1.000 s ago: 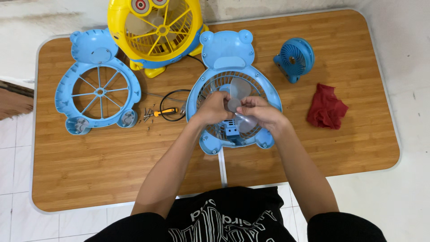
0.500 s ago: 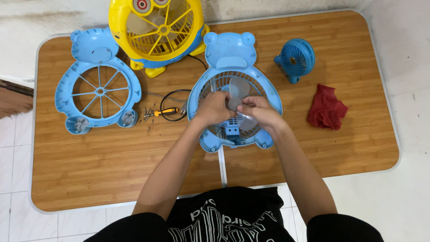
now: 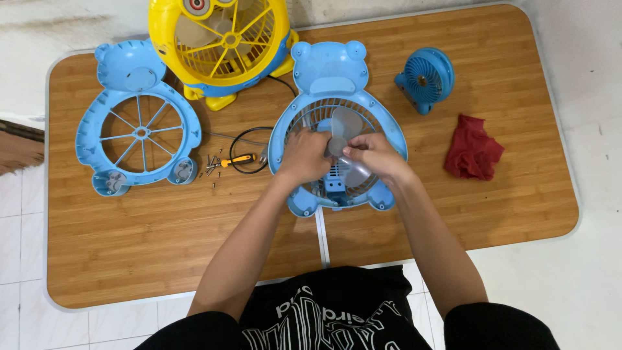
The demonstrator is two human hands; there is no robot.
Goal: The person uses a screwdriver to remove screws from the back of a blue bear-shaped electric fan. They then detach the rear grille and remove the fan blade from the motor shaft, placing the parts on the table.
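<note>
Presently: blue bear-shaped fan housing (image 3: 327, 71) lies flat mid-table (image 3: 162, 240), with the translucent blade (image 3: 345, 126) at its centre. Left hand (image 3: 304, 155) and right hand (image 3: 376, 155) are both closed on the blade at the hub — fingers curled, grip partly hidden. Step in hand, by my judgement: working the blade on its shaft. Next move calls for a straight, even pull or push — no bending. Detached front grille (image 3: 137, 129), orange screwdriver (image 3: 234, 160) and loose screws (image 3: 212, 165) lie left.

Wooden folding table (image 3: 129, 246) on pale, perhaps tiled, floor (image 3: 19, 214).
</note>
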